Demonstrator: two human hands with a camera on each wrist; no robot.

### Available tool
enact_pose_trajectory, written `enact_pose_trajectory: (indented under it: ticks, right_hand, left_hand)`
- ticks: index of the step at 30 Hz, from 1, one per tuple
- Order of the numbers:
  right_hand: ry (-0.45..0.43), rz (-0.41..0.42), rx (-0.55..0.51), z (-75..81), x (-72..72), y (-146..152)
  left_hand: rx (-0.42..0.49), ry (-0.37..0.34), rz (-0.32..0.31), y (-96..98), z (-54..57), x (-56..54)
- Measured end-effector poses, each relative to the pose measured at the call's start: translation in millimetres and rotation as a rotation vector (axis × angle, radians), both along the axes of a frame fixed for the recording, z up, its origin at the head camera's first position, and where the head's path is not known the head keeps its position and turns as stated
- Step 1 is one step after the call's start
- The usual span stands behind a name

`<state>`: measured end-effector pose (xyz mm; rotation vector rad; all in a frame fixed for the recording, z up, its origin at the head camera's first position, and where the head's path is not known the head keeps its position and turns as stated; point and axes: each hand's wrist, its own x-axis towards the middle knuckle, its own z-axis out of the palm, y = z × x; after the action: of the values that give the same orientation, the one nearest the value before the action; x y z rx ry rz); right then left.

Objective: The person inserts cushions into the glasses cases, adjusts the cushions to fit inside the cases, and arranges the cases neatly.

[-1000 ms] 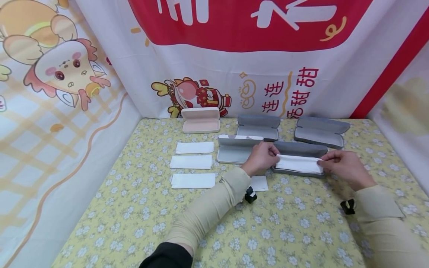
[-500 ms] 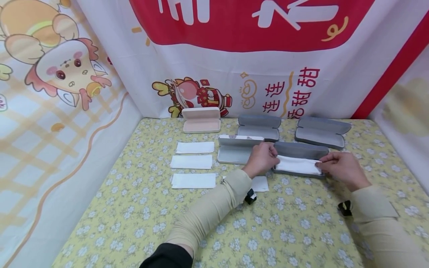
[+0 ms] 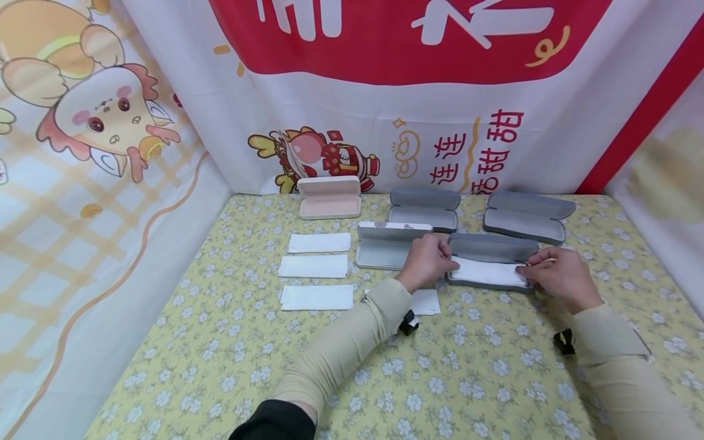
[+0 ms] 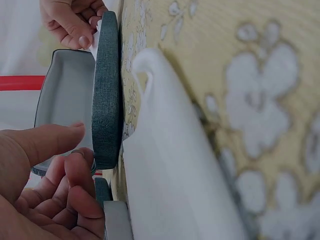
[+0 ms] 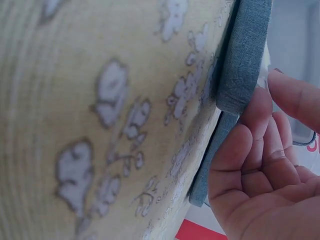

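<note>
In the head view, an open dark grey glasses case (image 3: 495,247) stands at right of centre, its lid tilted up at the back. A folded white cloth (image 3: 486,272) lies lengthwise in its lower half. My left hand (image 3: 426,261) pinches the cloth's left end between thumb and index finger, and my right hand (image 3: 563,278) pinches the right end. In the left wrist view the case (image 4: 107,95) appears on its side between both hands. The right wrist view has my right hand (image 5: 275,175) at the case's end, fingers curled, the cloth mostly hidden.
A white-lidded open case (image 3: 385,250) stands left of the hands. Behind are a pink case (image 3: 330,206) and two grey ones (image 3: 423,211), (image 3: 525,220), all open. Several folded white cloths (image 3: 317,297) lie at left; another (image 3: 425,301) is partly under my left forearm.
My right hand has shifted slightly left, drawing in the cloth's right end. The cloth now sits a little lower in the case. My left hand has barely moved.
</note>
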<state>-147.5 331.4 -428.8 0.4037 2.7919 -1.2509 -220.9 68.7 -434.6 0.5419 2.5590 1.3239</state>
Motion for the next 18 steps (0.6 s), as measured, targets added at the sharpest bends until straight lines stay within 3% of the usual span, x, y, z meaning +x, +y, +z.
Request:
enact_pose_trajectory:
  ticks: [9, 14, 18]
  right_hand:
    - [0.021, -0.004, 0.019, 4.6, 9.3, 17.7]
    - [0.030, -0.012, -0.022, 9.3, 10.5, 24.5]
    - [-0.055, 0.018, -0.121, 11.3, 7.4, 22.2]
  left_hand:
    - [-0.040, -0.003, -0.034, -11.6, 3.8, -1.8]
    - [0.079, -0.154, -0.023, -16.8, 7.2, -1.9]
    - [0.165, -0.270, -0.013, -17.5, 9.1, -0.4]
